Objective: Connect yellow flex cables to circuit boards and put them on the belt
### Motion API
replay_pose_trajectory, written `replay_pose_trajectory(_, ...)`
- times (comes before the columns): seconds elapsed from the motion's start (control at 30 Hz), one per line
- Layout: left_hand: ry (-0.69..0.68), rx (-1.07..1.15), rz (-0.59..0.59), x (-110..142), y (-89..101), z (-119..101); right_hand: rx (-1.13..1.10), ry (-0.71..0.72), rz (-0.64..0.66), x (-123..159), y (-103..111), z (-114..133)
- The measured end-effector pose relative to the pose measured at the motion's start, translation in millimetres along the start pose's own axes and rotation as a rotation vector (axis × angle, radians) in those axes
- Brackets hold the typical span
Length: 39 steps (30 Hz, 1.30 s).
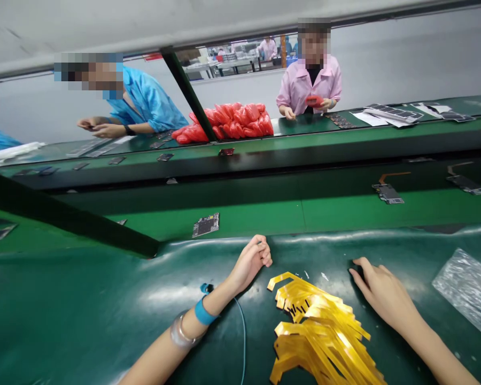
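Note:
My left hand [251, 259] rests near the far edge of the green mat with its fingers curled in, and nothing shows in them. A blue wrist strap [204, 312] with a cord and a clear bangle [180, 332] circle that wrist. Over the mat to the right is my right hand [380, 291], its thumb and forefinger slightly apart and no object visible between them. Between my hands lies a fanned pile of yellow flex cables [320, 331]; neither hand touches it. Beyond my left hand, a dark circuit board [206, 225] lies on the green conveyor belt [264, 216].
A clear plastic bag [471, 291] lies on the right. More boards, one with an orange flex cable [388, 192], sit on the belt. A dark green post [76, 214] slants across the left. Opposite, people work beside red bundles [240, 122].

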<state>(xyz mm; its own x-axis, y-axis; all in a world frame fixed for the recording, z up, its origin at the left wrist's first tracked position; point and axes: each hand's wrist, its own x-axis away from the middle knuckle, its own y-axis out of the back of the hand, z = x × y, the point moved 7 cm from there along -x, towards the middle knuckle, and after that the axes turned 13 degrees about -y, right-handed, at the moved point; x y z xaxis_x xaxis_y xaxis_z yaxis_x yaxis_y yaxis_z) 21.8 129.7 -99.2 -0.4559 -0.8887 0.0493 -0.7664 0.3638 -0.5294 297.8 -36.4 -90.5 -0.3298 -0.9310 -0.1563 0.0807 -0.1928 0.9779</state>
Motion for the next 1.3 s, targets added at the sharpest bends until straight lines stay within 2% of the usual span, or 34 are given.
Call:
replay_pose_trajectory(0.43, -0.003, 0.009, 0.008, 0, 0.1, -1, 0.023, -0.003, 0.032, 2, -3, -1)
replay_pose_trajectory(0.73, -0.007, 0.008, 0.013, -2, 0.5, 3, -0.014, -0.018, 0.068, 2, -13, -13)
replay_pose_trajectory(1.07, 0.004, 0.009, 0.018, -1, -0.4, 3, -0.044, -0.048, 0.088, 1, -9, -13)
replay_pose_trajectory(1.3, 0.005, 0.013, 0.017, -1, 0.4, 4, -0.025, -0.029, 0.095, 2, -15, -15)
